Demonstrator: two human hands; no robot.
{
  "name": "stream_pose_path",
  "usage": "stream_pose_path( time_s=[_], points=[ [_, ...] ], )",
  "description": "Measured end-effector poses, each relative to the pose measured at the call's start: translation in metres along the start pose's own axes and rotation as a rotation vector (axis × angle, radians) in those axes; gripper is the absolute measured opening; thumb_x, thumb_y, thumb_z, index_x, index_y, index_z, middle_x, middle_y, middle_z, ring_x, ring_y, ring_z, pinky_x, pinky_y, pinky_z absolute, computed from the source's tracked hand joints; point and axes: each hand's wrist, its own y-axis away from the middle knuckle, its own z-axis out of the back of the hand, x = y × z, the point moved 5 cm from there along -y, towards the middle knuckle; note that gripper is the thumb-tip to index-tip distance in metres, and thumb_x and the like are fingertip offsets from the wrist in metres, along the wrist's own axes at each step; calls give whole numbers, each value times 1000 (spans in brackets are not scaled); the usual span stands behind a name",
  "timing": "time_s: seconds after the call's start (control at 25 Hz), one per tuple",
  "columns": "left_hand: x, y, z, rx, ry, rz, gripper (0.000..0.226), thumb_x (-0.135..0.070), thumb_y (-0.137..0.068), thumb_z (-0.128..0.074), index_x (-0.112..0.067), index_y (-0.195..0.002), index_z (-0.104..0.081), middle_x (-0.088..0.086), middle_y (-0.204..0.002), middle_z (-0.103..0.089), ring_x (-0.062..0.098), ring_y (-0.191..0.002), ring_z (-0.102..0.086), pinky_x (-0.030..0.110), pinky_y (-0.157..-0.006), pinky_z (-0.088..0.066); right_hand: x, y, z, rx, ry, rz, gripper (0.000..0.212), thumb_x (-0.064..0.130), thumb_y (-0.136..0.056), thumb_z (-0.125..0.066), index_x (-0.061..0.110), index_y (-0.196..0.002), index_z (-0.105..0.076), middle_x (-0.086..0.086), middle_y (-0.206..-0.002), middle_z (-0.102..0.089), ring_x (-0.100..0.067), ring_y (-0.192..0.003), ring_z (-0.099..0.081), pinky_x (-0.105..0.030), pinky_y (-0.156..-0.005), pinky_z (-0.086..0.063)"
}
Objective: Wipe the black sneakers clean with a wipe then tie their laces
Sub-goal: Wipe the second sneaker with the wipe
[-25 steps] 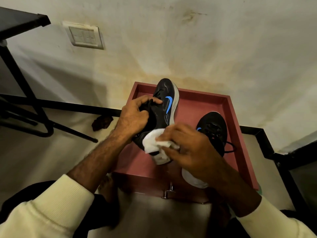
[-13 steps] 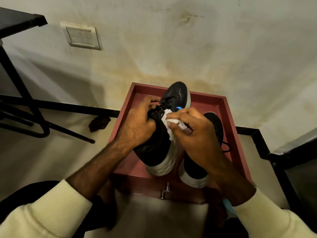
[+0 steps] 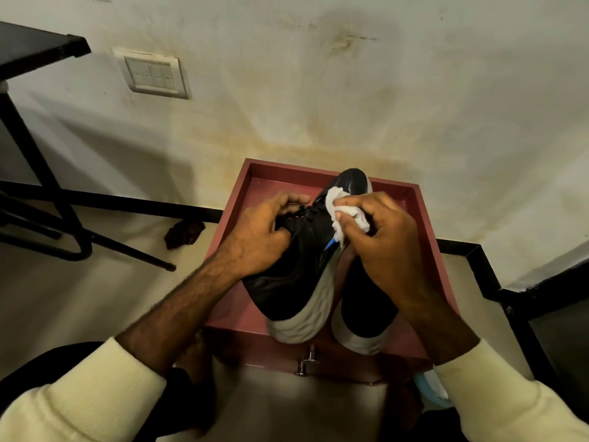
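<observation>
My left hand was clamped over the sneaker at its laces, heel toward me, toe toward the wall, in the red tray. My right hand, nearer the toe, pinched the wipe against it.

A dark-red tray with raised rims stands on the pale floor against the wall. One black sneaker rests in its right half, heel nearest. A small dark scrap lies on the floor to the left.
</observation>
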Motion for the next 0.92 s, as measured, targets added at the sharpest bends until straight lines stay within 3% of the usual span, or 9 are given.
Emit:
stream_pose_path(
  time_s=[0.08, 0.2, 0.28, 0.44, 0.56, 0.6, 0.76, 0.84, 0.92],
  points=[
    [1, -2, 2, -12, 33, 0, 55, 13, -90, -55, -24, -130, -62, -14, -125, -67, -3, -119, -62, 11, -103, -46, -3, -3, 3, -12, 12, -15, 18, 14, -95, -74, 14, -113, -78, 2, -110, -73, -7, -102, -68, -31, -90, -56],
    [8, -5, 14, -98, 75, 13, 52, 9, -88, -57, -26, -126, -65, -15, -121, -70, -1, -116, -64, 24, -105, -51, 16, 9, -8, 282, -165, 162, 14, 12, -94, -76, 11, -109, -78, 3, -107, -73, -11, -103, -70, -29, -90, -56],
    [12, -5, 16, -94, 104, 23, 52, 6, -86, -56, -28, -124, -65, -15, -120, -70, 1, -116, -65, 32, -105, -53, 23, 13, -9, 382, -217, 239, 13, 9, -93, -77, 8, -106, -79, 3, -105, -74, -12, -102, -71, -27, -91, -55],
    [0, 0, 3, 24, 70, -60, 49, 10, -92, -59, -21, -130, -64, -11, -126, -70, 0, -119, -64, 27, -109, -49, -3, -6, 13, 86, -18, 60, 16, 12, -95, -74, 14, -110, -78, 5, -109, -70, -1, -98, -65, -15, -88, -51],
    [-22, 10, -1, -7, -129, -230, 58, 12, -87, -55, -20, -136, -62, -9, -130, -69, -1, -120, -63, 13, -104, -47, -27, -19, 28, -90, 68, -165, 22, 18, -97, -71, 17, -118, -75, 10, -110, -65, -6, -98, -62, -3, -83, -46],
    [-28, 12, -1, -17, -234, -278, 61, 9, -86, -55, -23, -138, -59, -8, -131, -68, 4, -119, -64, 14, -101, -49, -32, -21, 30, -113, 70, -195, 21, 19, -97, -71, 17, -118, -75, 11, -109, -64, -9, -100, -63, -4, -83, -46],
    [-30, 14, 1, -44, -543, -364, 56, -14, -91, -54, -29, -145, -48, -2, -147, -58, 25, -117, -67, 43, -91, -60, -28, -20, 25, -24, -2, -115, 21, 22, -96, -73, 19, -117, -75, 11, -111, -67, -4, -101, -66, -14, -86, -53],
    [-24, 12, 2, -36, -638, -385, 57, -16, -91, -58, -30, -145, -47, -5, -157, -48, 29, -118, -68, 48, -85, -62, -20, -16, 18, 97, -26, -21, 19, 20, -95, -75, 19, -115, -76, 10, -111, -70, -1, -102, -66, -13, -86, -52],
    [-20, 11, 2, -35, -689, -435, 55, -18, -92, -61, -32, -143, -47, -6, -158, -46, 29, -119, -68, 49, -80, -63, -18, -14, 16, 100, -1, 28, 17, 16, -94, -75, 18, -111, -76, 8, -109, -70, 1, -100, -65, -11, -85, -50]
  ],
)
